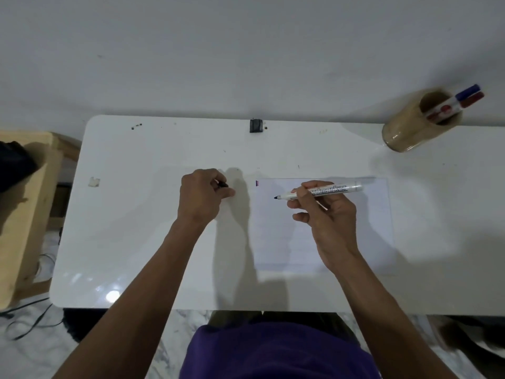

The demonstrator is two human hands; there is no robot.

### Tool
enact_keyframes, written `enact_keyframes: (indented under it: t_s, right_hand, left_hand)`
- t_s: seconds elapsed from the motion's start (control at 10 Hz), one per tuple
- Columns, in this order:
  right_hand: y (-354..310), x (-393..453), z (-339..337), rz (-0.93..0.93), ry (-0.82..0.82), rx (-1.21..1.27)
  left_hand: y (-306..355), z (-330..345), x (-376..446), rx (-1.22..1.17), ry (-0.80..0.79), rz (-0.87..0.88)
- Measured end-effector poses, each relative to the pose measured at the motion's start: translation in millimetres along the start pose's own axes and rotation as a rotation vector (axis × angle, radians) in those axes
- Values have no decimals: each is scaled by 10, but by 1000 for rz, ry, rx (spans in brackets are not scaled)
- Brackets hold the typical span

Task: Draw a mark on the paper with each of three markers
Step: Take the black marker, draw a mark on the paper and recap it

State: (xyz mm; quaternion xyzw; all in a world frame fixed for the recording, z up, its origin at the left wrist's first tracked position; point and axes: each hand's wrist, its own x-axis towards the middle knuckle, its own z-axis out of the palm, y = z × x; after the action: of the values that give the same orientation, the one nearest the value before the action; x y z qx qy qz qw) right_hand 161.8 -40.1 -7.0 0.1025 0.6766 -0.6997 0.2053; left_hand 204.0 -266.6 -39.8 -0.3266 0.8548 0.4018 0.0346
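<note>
Left hand [203, 195]: your fingers are curled into a closed fist, knuckles up, forearm stretched forward.
Right hand [325, 214]: your grip is pinched closed, thumb and fingertips together, wrist bent left, remaining fingers loosely curled beneath.

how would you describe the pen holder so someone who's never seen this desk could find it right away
Start at the white table and go to its far right corner, well beyond the paper. A tan, round cup stands there with two capped markers leaning out, one blue cap, one red. It is the only container on the table.
</note>
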Motion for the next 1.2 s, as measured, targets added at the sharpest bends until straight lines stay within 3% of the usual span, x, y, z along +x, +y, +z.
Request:
enact_keyframes:
  t_s: [0.2,0.3,0.4,0.5,1.2]
  right_hand:
    - [47,143,43,-64,-41,-45]
    - [87,273,72,-109,-92,-82]
    - [135,415,98,-155,-99,-150]
    - [195,545,120,-217,-89,-244]
    - [431,762,144,-215,-87,-327]
  left_hand:
    - [33,-5,-85,-13,25,-94]
    - [26,71,-399,129,240,73]
    - [-61,313,-739,264,259,403]
    - [-166,554,-838,415,155,528]
    - [-356,780,-805,523,230,588]
